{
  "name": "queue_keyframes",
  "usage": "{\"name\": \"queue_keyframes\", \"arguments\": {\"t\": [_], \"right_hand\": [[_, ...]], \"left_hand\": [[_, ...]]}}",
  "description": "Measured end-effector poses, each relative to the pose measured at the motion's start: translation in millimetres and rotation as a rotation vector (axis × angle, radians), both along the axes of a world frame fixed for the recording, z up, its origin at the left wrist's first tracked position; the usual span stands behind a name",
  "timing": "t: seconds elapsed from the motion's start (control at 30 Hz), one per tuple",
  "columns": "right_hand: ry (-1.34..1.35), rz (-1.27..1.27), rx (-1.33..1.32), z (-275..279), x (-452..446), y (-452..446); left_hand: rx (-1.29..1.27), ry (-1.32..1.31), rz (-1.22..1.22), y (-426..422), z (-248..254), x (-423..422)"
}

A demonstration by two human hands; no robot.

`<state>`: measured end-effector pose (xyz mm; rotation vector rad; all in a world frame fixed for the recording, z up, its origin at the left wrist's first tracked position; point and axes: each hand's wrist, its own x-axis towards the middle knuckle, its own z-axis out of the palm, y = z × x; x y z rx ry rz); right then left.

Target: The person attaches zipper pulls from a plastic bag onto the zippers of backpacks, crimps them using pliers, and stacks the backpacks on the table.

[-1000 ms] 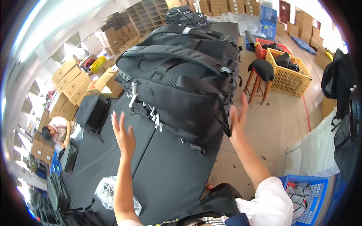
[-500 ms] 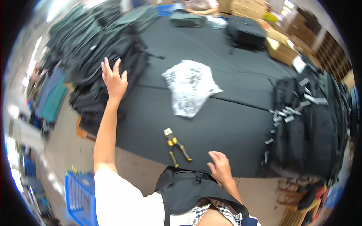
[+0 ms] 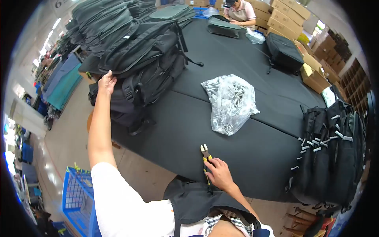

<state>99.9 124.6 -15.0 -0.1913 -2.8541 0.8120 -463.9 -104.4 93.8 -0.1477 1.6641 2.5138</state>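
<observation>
At the left, my left hand (image 3: pixel 107 82) is closed at the near edge of a black backpack (image 3: pixel 146 49), the top one at the front of a pile. Its thumb and fingers pinch that edge. My right hand (image 3: pixel 220 173) is by the table's front edge, with its fingers over the yellow-and-black handles of pliers (image 3: pixel 205 152). The pliers lie on the black table, their pale-tipped jaws pointing away from me. Beyond them sits a clear plastic bag (image 3: pixel 233 103) full of small grey-white pieces.
Black backpacks with grey-white tags (image 3: pixel 329 150) stand at the right. A black bag (image 3: pixel 285 51) and open carton (image 3: pixel 314 77) are farther back. Across the table a person (image 3: pixel 241 15) handles a dark green bag (image 3: pixel 224 26). A blue crate (image 3: pixel 77 193) stands lower left.
The view has swung left. My left hand has gone from spread fingers above the pile to pinching a backpack's edge. My right hand has moved onto the pliers.
</observation>
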Motion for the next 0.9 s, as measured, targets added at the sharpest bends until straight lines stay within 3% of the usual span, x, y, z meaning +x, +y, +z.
{"name": "queue_keyframes", "arguments": {"t": [0.1, 0.2, 0.27, 0.33, 0.43, 0.53, 0.6, 0.73, 0.8, 0.9], "right_hand": [[-0.023, -0.007, 0.165, -23.9, -18.9, -10.8], [-0.16, -0.085, 0.225, -42.4, -27.5, -12.0], [-0.208, -0.143, 0.234, -63.6, -26.3, -9.3], [-0.119, -0.206, 0.24, -75.1, -25.3, -11.2], [-0.058, -0.324, 0.22, -81.0, -28.2, -6.7], [0.011, -0.455, 0.242, -80.5, -28.4, 6.8], [0.0, -0.524, 0.27, -72.1, -26.8, 17.6], [0.016, -0.604, 0.206, -53.9, -23.2, 36.5], [0.171, -0.651, 0.026, -52.0, -25.5, 47.0], [0.48, -0.486, -0.384, 37.3, -42.5, 61.3]], "left_hand": [[-0.051, -0.145, 0.196, 19.5, 16.6, -27.2], [-0.095, -0.321, 0.18, 34.4, 43.5, -30.3], [0.018, -0.332, 0.195, 49.6, 61.4, -28.5], [0.029, -0.17, 0.14, 60.6, 81.4, -48.7], [0.123, 0.346, 0.123, 100.7, 108.0, -38.9], [0.074, 0.797, 0.113, 160.0, 133.8, 44.3], [0.036, 0.912, 0.07, 185.2, 140.0, 107.9], [-0.031, 1.043, -0.07, 200.8, 105.8, 234.1], [-0.255, 1.056, -0.116, 185.2, 63.2, 289.8], [-0.452, 1.0, -0.202, 160.4, -16.6, 350.7]]}}
